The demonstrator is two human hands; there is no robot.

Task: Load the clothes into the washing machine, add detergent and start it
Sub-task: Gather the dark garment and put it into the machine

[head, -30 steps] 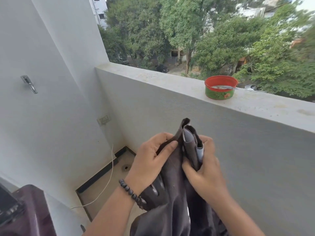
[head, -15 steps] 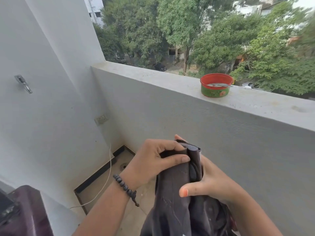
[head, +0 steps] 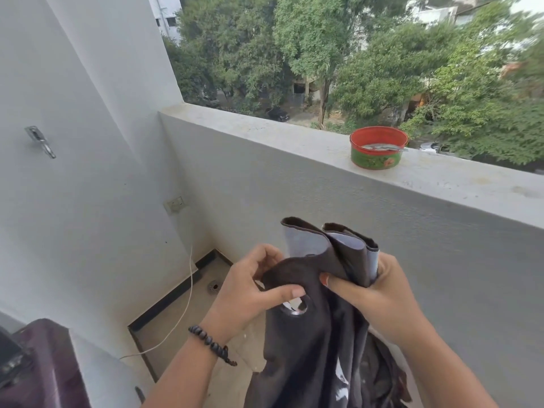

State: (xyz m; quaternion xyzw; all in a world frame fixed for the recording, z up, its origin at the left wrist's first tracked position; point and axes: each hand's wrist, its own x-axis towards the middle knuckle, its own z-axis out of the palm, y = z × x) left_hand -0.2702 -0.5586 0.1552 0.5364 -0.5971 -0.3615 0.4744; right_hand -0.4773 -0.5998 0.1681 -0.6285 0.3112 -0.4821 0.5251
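Both hands held a dark garment (head: 309,334) up before the balcony parapet (head: 294,184): the left hand (head: 250,293) pinched its fabric, the right hand (head: 374,293) gripped the bunched, grey-lined hem. A maroon washing machine (head: 44,363) showed at lower left.

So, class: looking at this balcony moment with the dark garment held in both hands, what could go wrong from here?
1. The dark garment is held near the parapet ledge; a swing could knock the red bowl off it.
2. Its hanging end could drag on the floor.
3. The white cable trails across the floor toward the washing machine, which looks like a trip hazard.
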